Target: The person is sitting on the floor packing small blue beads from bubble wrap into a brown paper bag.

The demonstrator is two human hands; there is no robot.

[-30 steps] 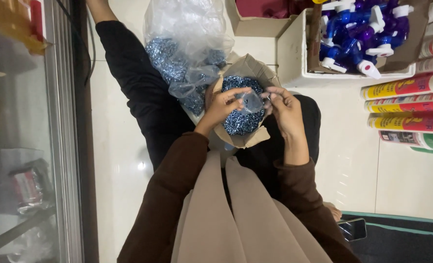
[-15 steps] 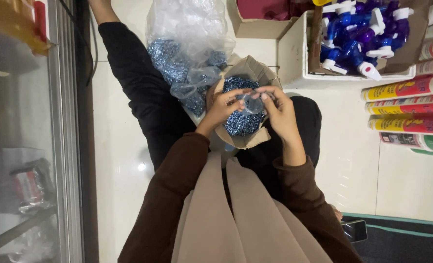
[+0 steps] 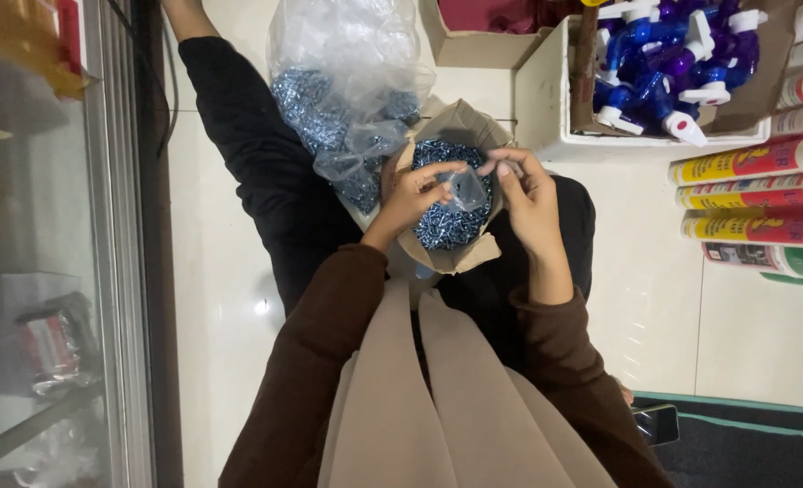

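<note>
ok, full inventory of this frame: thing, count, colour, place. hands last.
small clear plastic bag: one, transparent, pinched between both hands over the box.
open brown cardboard box of small screws: one, blue-silver contents, on the lap, centre.
large clear plastic bag of screws: one, transparent, top centre on the floor.
white tub of spray bottles: one, bottles blue and purple with white triggers, top right.
sealant tubes: several lying in a row, yellow, red and white, one green, right edge.
maroon-lined cardboard box: one, top centre.
phone: one, dark, bottom right.
glass cabinet: one, left edge.
left hand: on the small bag.
right hand: on the small bag.
</note>
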